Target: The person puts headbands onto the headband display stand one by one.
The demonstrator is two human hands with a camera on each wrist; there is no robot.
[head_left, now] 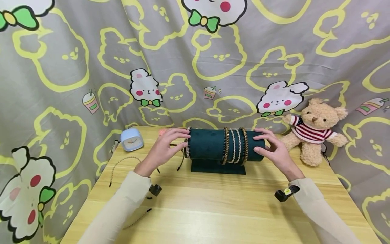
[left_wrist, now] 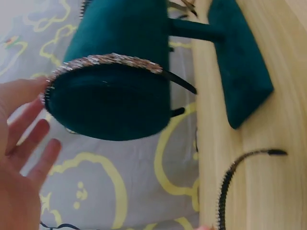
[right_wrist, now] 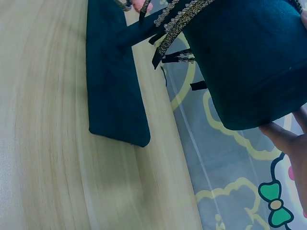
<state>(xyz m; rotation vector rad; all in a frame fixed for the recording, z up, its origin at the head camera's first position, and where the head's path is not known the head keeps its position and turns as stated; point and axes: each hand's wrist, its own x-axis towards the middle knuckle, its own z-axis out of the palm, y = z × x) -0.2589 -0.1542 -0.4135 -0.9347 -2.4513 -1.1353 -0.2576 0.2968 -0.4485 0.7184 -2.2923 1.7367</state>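
A dark green velvet display roll (head_left: 208,145) on a flat base (head_left: 217,166) carries several headbands. Toward its right sit gold headbands (head_left: 225,145) and white beaded ones (head_left: 237,145). At the left end is a sparkly headband (left_wrist: 112,59), its black tips sticking out below. Fingers of my left hand (head_left: 163,147) touch this headband's edge, the other fingers spread and fairly straight. My right hand (head_left: 275,150) rests against the roll's right end, thumb in front and fingers above, fairly straight. Part of the right hand is cut off in the right wrist view.
Loose headbands lie on the wooden table (head_left: 213,210) at left, one thin beaded headband (head_left: 114,169) among them. A blue clock (head_left: 131,139) stands at the back left. A teddy bear (head_left: 315,132) sits at the back right. A patterned curtain (head_left: 170,61) hangs behind.
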